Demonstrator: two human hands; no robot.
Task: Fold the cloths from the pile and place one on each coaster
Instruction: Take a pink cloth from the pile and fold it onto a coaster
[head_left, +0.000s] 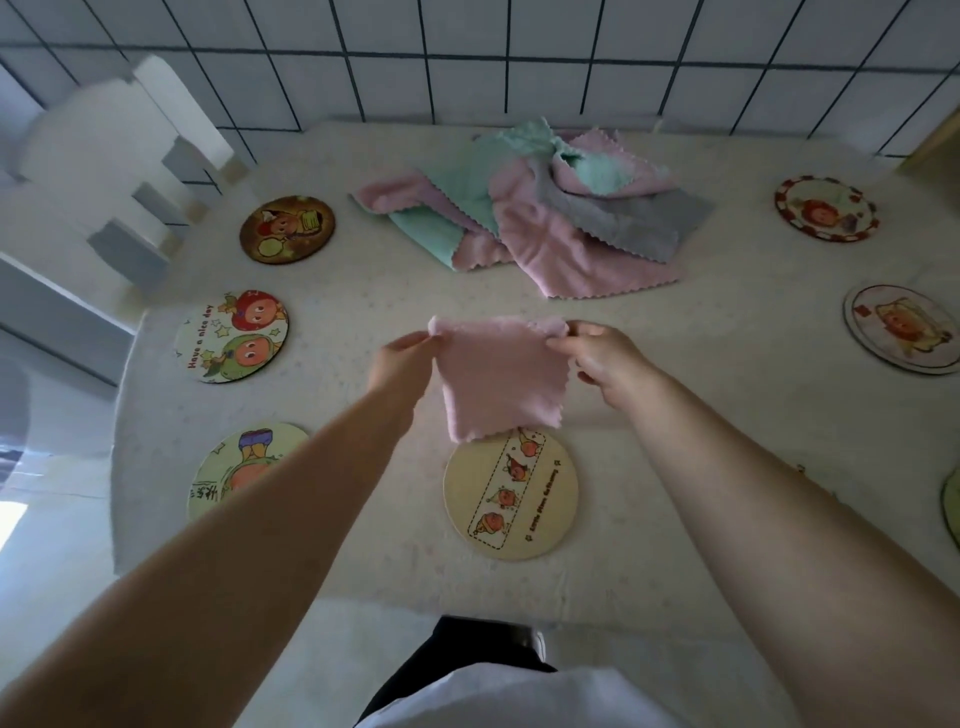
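I am looking down over a pale speckled desk (363, 519) that fills most of the view, with a white tiled wall behind its far edge.

At the far middle of the desk lies the pile of cloths (535, 208), a loose heap of pink, mint green and grey pieces with zigzag edges, overlapping one another.

In front of me, above the desk, hangs a folded pink cloth (501, 379). It is roughly square, slightly taller than wide, so its long axis runs from its top edge, farthest from me, down toward me. Its top edge is level and runs left to right between my hands. Its lower edge hangs just over the far rim of the cream coaster (511, 493); I cannot tell whether they touch.

My left hand (400, 364) pinches the cloth's top left corner between thumb and fingers. My right hand (597, 358) pinches the top right corner the same way, its other fingers curled.

7 round coasters with cartoon pictures show. The cream coaster sits nearest me at centre. On my left, from near to far: a yellow-green coaster (234, 467) partly hidden by my left forearm, a white coaster reading "Have a nice day" (232, 336), and a brown coaster (287, 229). On my right: a red-rimmed coaster (826, 209) far away, a pale coaster (901, 328) nearer, and a green sliver of a coaster (953, 509) at the frame edge.
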